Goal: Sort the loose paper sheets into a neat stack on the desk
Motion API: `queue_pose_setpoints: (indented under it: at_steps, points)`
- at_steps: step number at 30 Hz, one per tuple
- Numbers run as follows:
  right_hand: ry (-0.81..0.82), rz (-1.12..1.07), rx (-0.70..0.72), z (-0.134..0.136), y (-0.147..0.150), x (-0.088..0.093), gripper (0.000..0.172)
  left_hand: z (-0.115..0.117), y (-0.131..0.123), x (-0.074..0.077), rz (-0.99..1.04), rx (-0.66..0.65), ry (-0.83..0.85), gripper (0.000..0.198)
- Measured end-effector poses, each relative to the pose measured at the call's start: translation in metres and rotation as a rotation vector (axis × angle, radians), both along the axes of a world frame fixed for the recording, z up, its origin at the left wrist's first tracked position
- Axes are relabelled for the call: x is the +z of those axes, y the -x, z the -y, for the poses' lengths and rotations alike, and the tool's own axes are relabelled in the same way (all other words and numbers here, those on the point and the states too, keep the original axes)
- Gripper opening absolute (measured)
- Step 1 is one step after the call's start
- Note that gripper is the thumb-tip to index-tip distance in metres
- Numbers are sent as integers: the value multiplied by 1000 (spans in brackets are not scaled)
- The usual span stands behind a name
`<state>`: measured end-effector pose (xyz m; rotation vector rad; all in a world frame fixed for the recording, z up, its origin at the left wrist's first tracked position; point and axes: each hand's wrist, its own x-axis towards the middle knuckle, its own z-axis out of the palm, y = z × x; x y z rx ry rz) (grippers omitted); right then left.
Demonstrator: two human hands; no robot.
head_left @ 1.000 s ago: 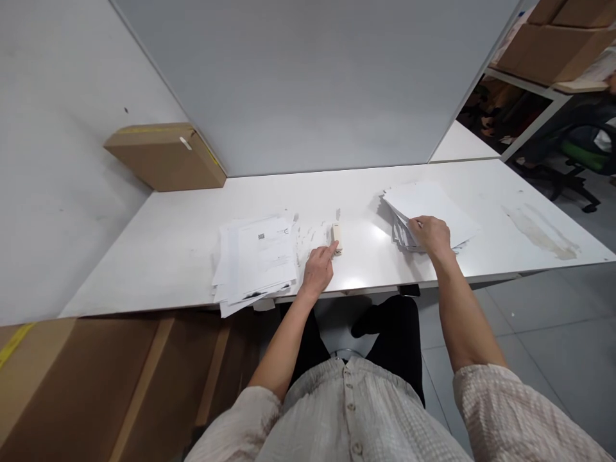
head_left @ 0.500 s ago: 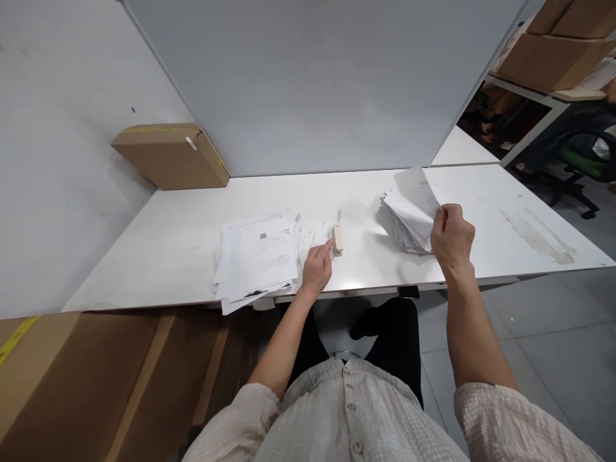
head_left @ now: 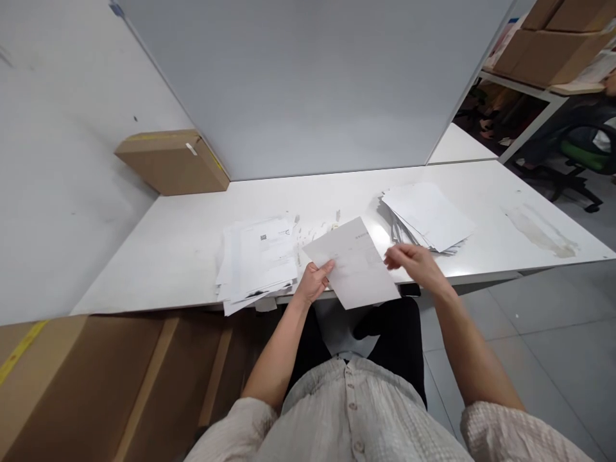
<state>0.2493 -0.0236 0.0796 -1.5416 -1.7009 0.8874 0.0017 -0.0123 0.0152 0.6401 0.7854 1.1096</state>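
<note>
A single sheet of paper point(head_left: 359, 266) with faint print is held tilted above the front edge of the desk. My left hand point(head_left: 314, 281) pinches its left side, thumb on top. At the sheet's right edge is my right hand point(head_left: 418, 264), its fingers curled closed with the tips at the paper. Behind the sheet, only the far tip of a small beige stapler point(head_left: 335, 226) shows. A stack of printed papers point(head_left: 260, 256) lies to the left, its top sheet bearing a square code. To the right rests a second, fanned stack of papers point(head_left: 428, 215).
A closed cardboard box point(head_left: 173, 163) stands at the back left of the white desk point(head_left: 187, 256), against the wall. A grey panel point(head_left: 317, 83) rises behind. Large cartons point(head_left: 96, 385) are at lower left. An office chair point(head_left: 584, 157) is at far right.
My right hand has brought the sheet from the right stack to the middle. My left hand has left the stapler and now grips the sheet, which covers most of the stapler.
</note>
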Motion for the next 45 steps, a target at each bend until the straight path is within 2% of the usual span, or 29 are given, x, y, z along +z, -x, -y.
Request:
queue_pose_setpoints:
  at_steps: [3, 4, 7, 11, 17, 20, 23, 27, 29, 31, 33, 35, 37, 39, 41, 45]
  points:
    - [-174, 308, -384, -41, -28, -13, 30, -8, 5, -10, 76, -6, -19, 34]
    - [-221, 426, -456, -55, -37, -17, 31, -10, 6, -12, 93, -11, -19, 36]
    - [-189, 668, -461, -87, -55, -29, 41, -12, 7, -15, 94, -22, -10, 36]
    - [-50, 727, -402, -99, -60, -33, 37, -11, 7, -13, 92, -29, 2, 35]
    - [2, 654, -443, -94, -62, -28, 35, -11, 8, -12, 102, -49, 12, 37]
    - [-194, 761, -509, -85, -60, -15, 35, -11, 8, -11, 92, -68, 10, 35]
    - [-437, 742, -546, -56, -47, 13, 34, -10, 7, -9, 84, -73, 20, 34]
    - [-641, 356, -528, -2, -20, 56, 27, -11, 6, -8, 72, -54, 21, 33]
    - [-675, 74, -517, 15, -8, 63, 23, -11, 5, -9, 61, -46, 35, 32]
    - [-564, -135, -435, 19, 1, 55, 22, -11, 5, -10, 58, -40, 50, 34]
    - [-378, -174, -339, 12, 10, 34, 22, -12, 5, -12, 63, -42, 51, 36]
    - [-233, -77, -290, 0, 19, 8, 22, -12, 5, -14, 78, -56, 47, 38]
    - [-185, 47, -294, -9, 27, -17, 22, -13, 5, -15, 101, -67, 48, 41]
    - [-170, 121, -310, -13, 34, -34, 22, -13, 5, -15, 120, -63, 42, 46]
    - [-155, 143, -308, -12, 39, -44, 23, -13, 4, -14, 110, -58, 33, 49]
    - [-98, 143, -215, -7, 47, -50, 28, -12, 2, -13, 41, -49, 23, 48]
